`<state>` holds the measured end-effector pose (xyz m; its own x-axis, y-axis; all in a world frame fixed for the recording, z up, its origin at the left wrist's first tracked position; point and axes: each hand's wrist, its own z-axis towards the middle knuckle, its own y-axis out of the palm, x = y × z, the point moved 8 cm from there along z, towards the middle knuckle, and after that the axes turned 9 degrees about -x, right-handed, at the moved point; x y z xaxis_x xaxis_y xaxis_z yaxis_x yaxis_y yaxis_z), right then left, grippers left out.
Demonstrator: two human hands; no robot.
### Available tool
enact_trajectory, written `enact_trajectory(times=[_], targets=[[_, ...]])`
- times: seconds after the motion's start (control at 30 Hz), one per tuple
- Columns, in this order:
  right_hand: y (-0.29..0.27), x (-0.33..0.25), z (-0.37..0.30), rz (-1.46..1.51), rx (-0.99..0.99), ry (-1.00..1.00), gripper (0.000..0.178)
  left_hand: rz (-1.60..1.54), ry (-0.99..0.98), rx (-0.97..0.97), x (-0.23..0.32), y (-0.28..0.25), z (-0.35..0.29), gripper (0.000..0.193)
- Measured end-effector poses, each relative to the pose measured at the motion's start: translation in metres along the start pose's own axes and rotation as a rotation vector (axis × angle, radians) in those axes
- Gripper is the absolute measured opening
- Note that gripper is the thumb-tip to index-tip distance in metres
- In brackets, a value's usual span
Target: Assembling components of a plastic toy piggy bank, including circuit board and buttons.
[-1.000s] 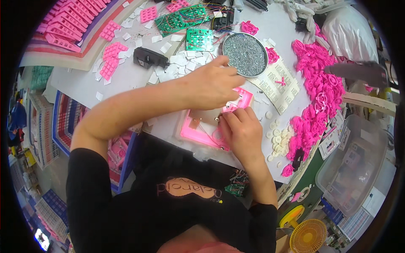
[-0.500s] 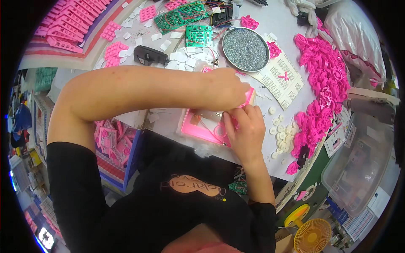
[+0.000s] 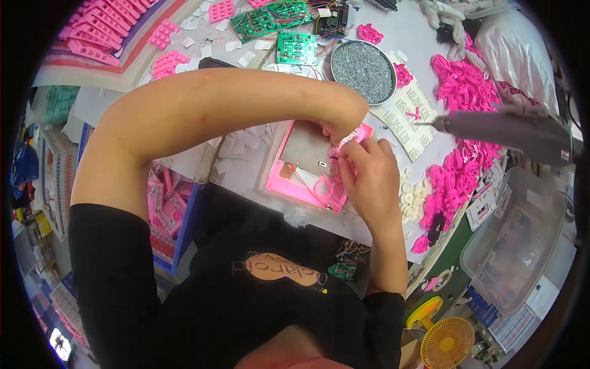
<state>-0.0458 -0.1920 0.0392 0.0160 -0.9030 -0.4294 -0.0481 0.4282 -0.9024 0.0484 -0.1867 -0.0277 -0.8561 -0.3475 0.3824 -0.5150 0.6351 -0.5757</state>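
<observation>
An open pink plastic housing (image 3: 305, 195) lies at the table's front edge. It has a grey plate (image 3: 305, 147), a pink ring-shaped part (image 3: 324, 186) and thin wires inside. My left hand (image 3: 345, 117) reaches across the top of it, fingers curled down into its upper right part. What those fingertips pinch is hidden behind the hand. At the right side my right hand (image 3: 373, 178) is closed on the housing's edge, thumb and forefinger bent close to the left fingertips.
An electric screwdriver (image 3: 504, 132) hangs at the right, its bit pointing left. Beyond my hands stand a round tin of screws (image 3: 364, 72) and green circuit boards (image 3: 296, 47). White discs (image 3: 410, 202) and a heap of pink parts (image 3: 464, 92) lie rightward. A bin (image 3: 169, 206) holds pink pieces.
My left hand has shifted and its fingers now point down into the housing, showing more of the grey plate. The screwdriver has come further into view from the right.
</observation>
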Motion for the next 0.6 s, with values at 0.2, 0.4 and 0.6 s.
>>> enact_trajectory(times=[0.2,0.4,0.6], targets=[[0.005,0.016,-0.003,0.252,0.129,0.056,0.009,-0.065,0.057,0.044,-0.008,0.001,-0.002,0.017],[0.011,0.015,-0.002,0.149,0.260,-0.021,0.011,-0.014,0.038,0.155,-0.003,-0.002,-0.014,0.015],[0.016,0.024,-0.002,0.182,0.209,0.040,0.016,-0.129,0.070,0.217,-0.007,-0.002,-0.019,0.014]])
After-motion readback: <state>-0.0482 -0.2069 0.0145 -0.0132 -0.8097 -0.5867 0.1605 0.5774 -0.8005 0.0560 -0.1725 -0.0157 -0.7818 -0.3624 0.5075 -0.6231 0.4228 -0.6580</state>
